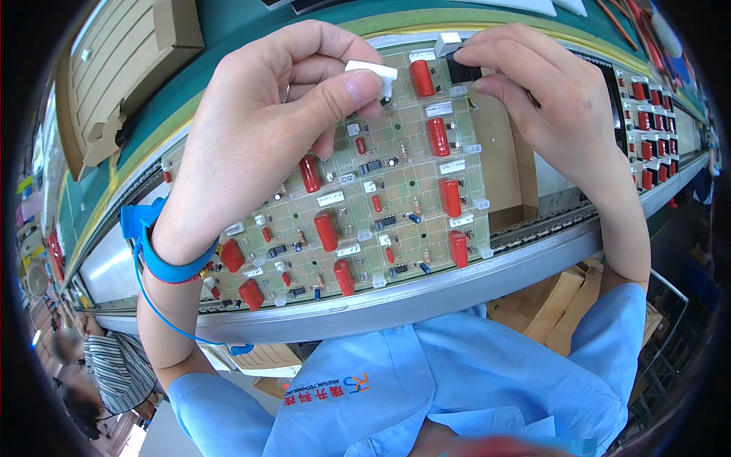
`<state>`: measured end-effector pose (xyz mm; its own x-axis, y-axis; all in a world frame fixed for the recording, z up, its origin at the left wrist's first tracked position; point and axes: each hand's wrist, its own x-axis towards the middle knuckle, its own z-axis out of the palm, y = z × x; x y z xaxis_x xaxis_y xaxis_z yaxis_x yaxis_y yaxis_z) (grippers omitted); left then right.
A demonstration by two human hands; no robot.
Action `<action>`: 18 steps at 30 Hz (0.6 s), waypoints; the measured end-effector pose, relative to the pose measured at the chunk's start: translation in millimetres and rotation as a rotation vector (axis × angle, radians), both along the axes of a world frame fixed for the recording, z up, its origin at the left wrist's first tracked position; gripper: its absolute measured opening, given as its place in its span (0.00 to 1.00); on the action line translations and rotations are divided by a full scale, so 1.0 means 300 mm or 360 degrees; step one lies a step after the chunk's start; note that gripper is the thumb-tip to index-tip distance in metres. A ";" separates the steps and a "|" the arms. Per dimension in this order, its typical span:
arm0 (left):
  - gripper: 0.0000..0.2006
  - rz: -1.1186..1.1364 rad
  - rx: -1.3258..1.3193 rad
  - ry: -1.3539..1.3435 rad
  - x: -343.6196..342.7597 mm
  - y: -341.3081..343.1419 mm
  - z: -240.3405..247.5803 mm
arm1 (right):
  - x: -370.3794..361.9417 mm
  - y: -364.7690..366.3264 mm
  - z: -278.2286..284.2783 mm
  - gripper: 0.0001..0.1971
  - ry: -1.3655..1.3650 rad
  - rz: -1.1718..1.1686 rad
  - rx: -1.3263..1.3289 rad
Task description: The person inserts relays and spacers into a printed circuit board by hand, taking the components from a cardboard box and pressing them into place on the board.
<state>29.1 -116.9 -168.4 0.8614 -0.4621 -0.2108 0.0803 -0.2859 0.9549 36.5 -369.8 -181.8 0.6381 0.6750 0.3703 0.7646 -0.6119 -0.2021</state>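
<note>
A panel of circuit boards (pixel 390 135) lies in front of me, dotted with red capacitors (pixel 438 137), white connectors and small resistors. My left hand (pixel 263 114) is closed above its upper left part, pinching a small white block-shaped component (pixel 377 73) between thumb and fingers. At the panel's far right corner, my right hand (pixel 552 103) has its fingertips on a black block-shaped component (pixel 463 71) that appears to rest on the board. Beside those fingers stands a white block (pixel 448 43). A blue wrist strap (pixel 183 265) with a cord circles my left wrist.
The panel sits between metal conveyor rails (pixel 411 295) with a chain (pixel 548 231). Farther right is another populated panel (pixel 647 129). Cardboard (pixel 499 145) shows beside my panel. A slotted cardboard tray (pixel 129 72) lies on the green surface at far left. Other people sit at lower left.
</note>
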 end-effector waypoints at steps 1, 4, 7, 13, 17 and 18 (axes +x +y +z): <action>0.12 0.0005 -0.0001 0.0002 -0.001 0.001 -0.002 | 0.000 -0.001 0.000 0.13 0.0030 -0.0006 -0.0001; 0.11 -0.0008 0.0005 -0.0020 -0.002 0.005 -0.013 | 0.002 0.000 0.000 0.13 0.0099 -0.0005 0.0026; 0.11 -0.0022 0.0017 -0.0012 -0.002 0.008 -0.024 | 0.006 0.005 0.001 0.14 0.0108 0.0003 0.0042; 0.11 -0.0056 0.0027 -0.0072 0.001 0.020 -0.029 | 0.002 0.006 0.012 0.14 0.0158 -0.0039 -0.0010; 0.11 -0.0070 0.0012 -0.0151 0.002 0.022 -0.037 | 0.003 0.010 0.010 0.14 0.0158 -0.0027 -0.0027; 0.11 -0.0069 0.0005 -0.0163 0.001 0.021 -0.038 | 0.001 0.011 0.009 0.14 0.0160 -0.0028 -0.0029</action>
<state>29.4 -110.6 -179.8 0.8577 -0.4989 -0.1241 -0.0304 -0.2903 0.9565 36.8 -366.4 -179.2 0.6832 0.6695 0.2917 0.7303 -0.6293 -0.2660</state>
